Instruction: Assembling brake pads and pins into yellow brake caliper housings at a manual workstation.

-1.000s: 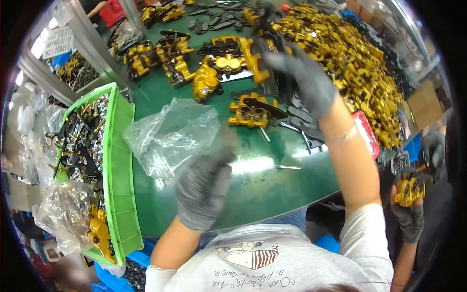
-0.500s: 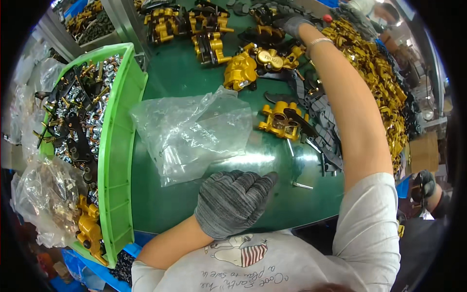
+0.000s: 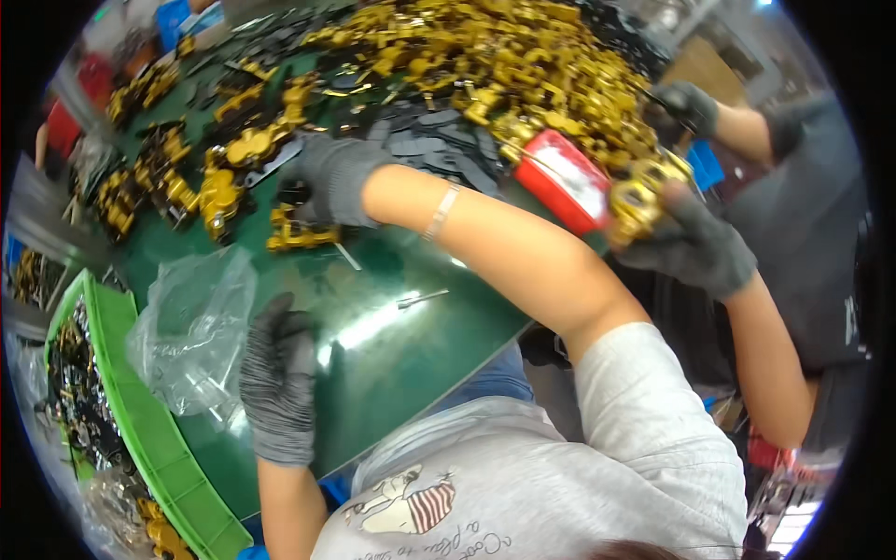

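My right hand (image 3: 341,177), in a grey knit glove, reaches down over a gold brake caliper (image 3: 301,233) lying on the green table. Its fingers bend down beside the caliper and are partly hidden; whether they grip it does not show. A grey flat metal piece (image 3: 275,163) lies by the fingertips. My left hand (image 3: 280,383), also gloved, is held near the table's front edge with its fingers loosely extended and nothing seen in them. Beside it lies a crumpled clear plastic bag (image 3: 191,327). A loose metal pin (image 3: 423,299) rests on the table between my arms.
At the left stands a green bin (image 3: 149,429) of bolts and small parts. More gold calipers (image 3: 219,201) lie at the far left, grey pads (image 3: 434,145) in the middle, a large heap of gold parts (image 3: 523,61) behind. At right, a co-worker's gloved hand (image 3: 695,243) holds a gold caliper near a red box (image 3: 565,177).
The view has swung to the right, bringing a co-worker and a red box into sight. My right hand has come back from the far parts to the single caliper. My left fingers have straightened.
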Tool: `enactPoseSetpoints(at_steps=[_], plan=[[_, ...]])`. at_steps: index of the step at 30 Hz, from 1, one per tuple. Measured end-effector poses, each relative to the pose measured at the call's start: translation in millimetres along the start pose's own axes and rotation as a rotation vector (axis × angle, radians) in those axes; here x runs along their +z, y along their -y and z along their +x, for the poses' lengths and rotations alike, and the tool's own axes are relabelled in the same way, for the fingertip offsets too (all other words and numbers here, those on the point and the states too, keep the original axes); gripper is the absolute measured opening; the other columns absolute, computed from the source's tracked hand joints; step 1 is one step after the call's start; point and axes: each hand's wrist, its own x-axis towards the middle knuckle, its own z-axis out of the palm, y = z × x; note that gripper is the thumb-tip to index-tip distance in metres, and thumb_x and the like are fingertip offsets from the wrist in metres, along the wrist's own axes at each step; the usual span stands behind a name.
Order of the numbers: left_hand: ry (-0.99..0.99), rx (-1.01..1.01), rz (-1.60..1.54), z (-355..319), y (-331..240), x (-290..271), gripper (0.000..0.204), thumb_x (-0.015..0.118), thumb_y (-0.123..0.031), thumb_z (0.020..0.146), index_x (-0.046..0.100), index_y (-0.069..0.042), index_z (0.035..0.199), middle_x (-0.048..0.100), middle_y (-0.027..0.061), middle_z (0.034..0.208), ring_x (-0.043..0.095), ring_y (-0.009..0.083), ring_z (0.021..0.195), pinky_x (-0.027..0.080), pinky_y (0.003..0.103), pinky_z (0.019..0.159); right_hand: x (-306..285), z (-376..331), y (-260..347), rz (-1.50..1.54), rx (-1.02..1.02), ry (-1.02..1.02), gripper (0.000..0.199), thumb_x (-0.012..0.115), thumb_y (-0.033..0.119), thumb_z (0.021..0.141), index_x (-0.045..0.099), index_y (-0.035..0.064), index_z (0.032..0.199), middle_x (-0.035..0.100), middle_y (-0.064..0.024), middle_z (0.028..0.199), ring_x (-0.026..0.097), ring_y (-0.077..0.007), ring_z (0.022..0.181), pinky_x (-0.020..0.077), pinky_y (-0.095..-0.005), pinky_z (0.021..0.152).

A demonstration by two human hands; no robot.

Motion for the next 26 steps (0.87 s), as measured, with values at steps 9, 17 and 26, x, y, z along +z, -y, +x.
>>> enactPoseSetpoints(at_steps=[9, 17, 26], plan=[[-0.095, 0.484, -0.292, 13.8, 19.9, 16.0, 0.076, 0.077, -0.028, 0.073, 0.038, -0.005, 0.133, 0.047, 0.0120, 0.126, 0.049, 0.0223, 0.113, 0.042, 0.034, 0.095, 53.3, -52.2, 33.0, 1.056, -0.087, -0.470, 0.069, 0.073, 0.034, 0.073, 0.045, 0.0062, 0.129, 0.058, -0.0175, 0.115, 0.057, -0.0269, 0.105, 0.0474, -0.0321, 0.088], [-0.107, 0.166, -0.070, 5.0, 24.6, -16.6, 0.076, 0.083, -0.028, 0.066, 0.044, -0.005, 0.127, 0.055, 0.0110, 0.116, 0.054, 0.0229, 0.106, 0.044, 0.035, 0.093, 62.7, -107.3, 14.7, 1.114, 0.010, -0.054, 0.059, 0.069, 0.035, 0.077, 0.050, 0.0046, 0.124, 0.058, -0.0170, 0.116, 0.057, -0.0260, 0.104, 0.0467, -0.0345, 0.088], [0.057, -0.105, 0.220, 4.5, 6.1, -20.7, 0.071, 0.081, -0.035, 0.068, 0.047, -0.011, 0.126, 0.059, 0.0129, 0.110, 0.053, 0.0198, 0.107, 0.040, 0.033, 0.095, 72.4, -105.8, -49.9, 0.156, 0.172, -0.067, 0.041, 0.070, 0.030, 0.070, 0.063, 0.0097, 0.106, 0.062, -0.0166, 0.106, 0.055, -0.0267, 0.108, 0.0369, -0.0365, 0.101]])
